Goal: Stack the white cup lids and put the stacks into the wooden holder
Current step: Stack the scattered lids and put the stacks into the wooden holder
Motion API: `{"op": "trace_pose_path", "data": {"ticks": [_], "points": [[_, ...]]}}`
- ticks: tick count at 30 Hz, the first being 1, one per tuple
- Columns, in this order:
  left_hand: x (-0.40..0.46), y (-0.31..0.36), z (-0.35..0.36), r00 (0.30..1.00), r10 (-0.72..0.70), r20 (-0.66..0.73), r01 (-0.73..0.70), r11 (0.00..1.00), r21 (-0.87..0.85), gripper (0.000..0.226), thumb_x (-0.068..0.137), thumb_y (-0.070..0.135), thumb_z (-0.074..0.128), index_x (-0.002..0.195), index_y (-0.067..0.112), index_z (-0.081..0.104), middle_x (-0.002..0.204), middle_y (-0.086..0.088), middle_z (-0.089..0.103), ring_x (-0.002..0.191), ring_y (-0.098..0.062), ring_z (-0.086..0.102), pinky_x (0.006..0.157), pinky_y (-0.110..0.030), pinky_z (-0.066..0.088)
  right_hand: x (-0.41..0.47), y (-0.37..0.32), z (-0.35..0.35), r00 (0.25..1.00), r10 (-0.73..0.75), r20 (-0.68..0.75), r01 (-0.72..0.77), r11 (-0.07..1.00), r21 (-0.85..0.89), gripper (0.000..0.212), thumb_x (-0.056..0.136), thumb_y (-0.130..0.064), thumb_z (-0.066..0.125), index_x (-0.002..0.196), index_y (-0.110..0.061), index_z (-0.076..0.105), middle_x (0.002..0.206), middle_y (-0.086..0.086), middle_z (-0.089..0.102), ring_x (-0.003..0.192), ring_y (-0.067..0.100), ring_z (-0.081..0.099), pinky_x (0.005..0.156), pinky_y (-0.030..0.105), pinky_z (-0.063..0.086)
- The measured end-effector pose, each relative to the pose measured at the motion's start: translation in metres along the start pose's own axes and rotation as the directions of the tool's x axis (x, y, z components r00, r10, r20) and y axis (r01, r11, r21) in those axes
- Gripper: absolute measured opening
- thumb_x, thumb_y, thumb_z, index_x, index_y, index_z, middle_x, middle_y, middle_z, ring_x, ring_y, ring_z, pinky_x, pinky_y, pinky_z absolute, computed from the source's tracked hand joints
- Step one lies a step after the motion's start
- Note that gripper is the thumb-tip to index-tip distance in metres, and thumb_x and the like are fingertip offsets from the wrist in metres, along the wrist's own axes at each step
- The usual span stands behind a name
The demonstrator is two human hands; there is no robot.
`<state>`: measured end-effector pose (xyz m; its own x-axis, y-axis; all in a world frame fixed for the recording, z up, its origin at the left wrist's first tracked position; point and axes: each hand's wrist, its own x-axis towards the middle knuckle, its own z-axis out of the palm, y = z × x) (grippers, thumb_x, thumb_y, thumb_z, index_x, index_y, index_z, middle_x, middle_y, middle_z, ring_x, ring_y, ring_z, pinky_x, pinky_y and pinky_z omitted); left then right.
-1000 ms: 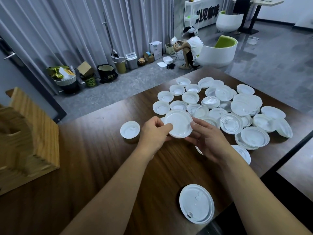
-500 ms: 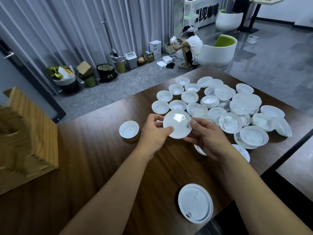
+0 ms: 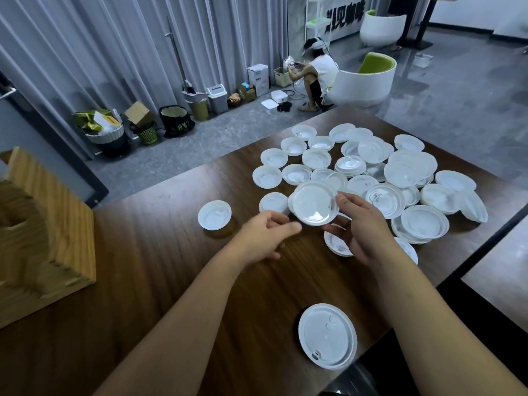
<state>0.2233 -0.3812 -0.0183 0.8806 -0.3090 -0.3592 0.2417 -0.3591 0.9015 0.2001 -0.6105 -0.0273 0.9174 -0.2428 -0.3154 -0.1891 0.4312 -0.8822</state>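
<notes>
**Head view: left hand off the lid, right hand holding it alone**

Head camera, half a second on: the left hand (image 3: pixel 264 237) has let go of the held lid (image 3: pixel 314 203) and dropped lower, its fingers loosely spread, thumb tip just beside the lid's near rim; whether it touches, I cannot tell. The right hand (image 3: pixel 363 230) now carries the lid alone, pinching its right edge between thumb and fingers, tilted up off the table (image 3: pixel 148 252).

Nearer than the grip lies a single lid (image 3: pixel 327 335). Left of it sits a lone lid (image 3: pixel 214 215), and far left the wooden holder (image 3: pixel 43 232). Beyond and right of the grip spreads the lid pile (image 3: pixel 400 172). Far behind, dark lettering on a white sign (image 3: pixel 344 20) is too blurred to read.
</notes>
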Motion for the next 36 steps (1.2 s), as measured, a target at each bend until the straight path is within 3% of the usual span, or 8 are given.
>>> {"op": "trace_pose_path", "data": {"ticks": [4,8,15,22,25,28,33,36], "points": [[-0.019,0.001,0.013,0.871,-0.127,0.475,-0.059,0.932,0.357,0.050,0.067,0.057,0.097,0.108,0.036,0.076,0.098,0.008,0.080,0.080,-0.007,0.075,0.065,-0.025,0.058,0.004,-0.001,-0.002,0.999,0.001,-0.037,-0.001,1.000,0.021,0.010,0.107,-0.019,0.068,0.115,-0.017,0.075,0.101,0.000,0.085,0.081,0.019,0.082,0.068,0.035,0.066],[-0.026,0.000,0.042,0.770,-0.239,0.591,-0.161,0.824,0.543,0.043,0.077,0.040,0.097,0.113,0.030,0.074,0.096,0.001,0.079,0.079,-0.010,0.071,0.073,-0.032,0.059,0.005,0.001,-0.001,1.000,-0.005,-0.014,0.005,1.000,0.007,0.012,0.106,-0.021,0.070,0.116,-0.018,0.076,0.105,0.002,0.084,0.084,0.020,0.082,0.071,0.035,0.066],[-0.013,-0.009,0.031,0.871,-0.173,0.459,-0.120,0.833,0.541,0.016,0.087,0.017,0.086,0.096,0.023,0.075,0.070,0.006,0.072,0.061,-0.008,0.065,0.059,-0.027,0.057,0.004,0.002,-0.004,1.000,-0.011,-0.001,0.011,1.000,-0.008,0.013,0.105,-0.024,0.072,0.115,-0.018,0.078,0.111,0.003,0.084,0.090,0.023,0.082,0.074,0.036,0.066],[0.003,-0.024,-0.006,0.992,-0.053,0.112,0.010,0.936,0.351,0.028,0.080,0.013,0.080,0.101,0.028,0.070,0.075,0.004,0.071,0.059,-0.011,0.069,0.056,-0.030,0.061,0.005,0.002,-0.001,1.000,0.007,-0.004,-0.007,1.000,-0.010,0.012,0.105,-0.024,0.073,0.114,-0.019,0.077,0.108,0.001,0.084,0.087,0.021,0.082,0.072,0.035,0.065],[0.007,-0.025,-0.026,1.000,0.003,-0.007,-0.002,0.987,0.162,0.045,0.082,0.004,0.076,0.113,0.036,0.074,0.068,0.010,0.064,0.059,-0.014,0.068,0.058,-0.031,0.061,0.006,0.003,0.001,1.000,-0.005,0.007,0.006,1.000,-0.020,0.013,0.106,-0.024,0.071,0.117,-0.019,0.076,0.105,-0.002,0.084,0.088,0.020,0.082,0.073,0.035,0.065],[0.008,-0.021,-0.042,0.994,0.048,-0.094,-0.046,0.999,0.024,0.033,0.080,0.011,0.079,0.101,0.037,0.082,0.069,0.006,0.062,0.059,-0.017,0.068,0.059,-0.035,0.064,0.005,0.004,0.005,1.000,-0.019,0.019,0.020,0.999,-0.043,0.013,0.108,-0.024,0.068,0.118,-0.019,0.075,0.102,-0.003,0.084,0.086,0.017,0.082,0.070,0.031,0.065],[0.005,-0.008,-0.049,0.982,0.064,-0.180,-0.095,0.981,-0.169,0.032,0.077,0.032,0.096,0.104,0.022,0.081,0.084,-0.008,0.077,0.062,-0.021,0.071,0.053,-0.031,0.060,0.001,0.006,0.016,0.998,-0.003,0.057,0.006,0.998,-0.056,0.016,0.109,-0.023,0.067,0.121,-0.016,0.074,0.109,0.002,0.084,0.097,0.023,0.082,0.070,0.029,0.065],[0.008,0.000,-0.041,0.968,0.027,-0.251,-0.079,0.977,-0.197,0.029,0.086,0.025,0.092,0.104,0.013,0.073,0.087,-0.011,0.080,0.061,-0.021,0.072,0.050,-0.030,0.059,-0.002,0.008,0.023,0.993,0.028,0.114,-0.024,0.999,-0.041,0.015,0.108,-0.022,0.068,0.119,-0.015,0.076,0.114,0.007,0.083,0.098,0.024,0.082,0.070,0.030,0.065]]}}
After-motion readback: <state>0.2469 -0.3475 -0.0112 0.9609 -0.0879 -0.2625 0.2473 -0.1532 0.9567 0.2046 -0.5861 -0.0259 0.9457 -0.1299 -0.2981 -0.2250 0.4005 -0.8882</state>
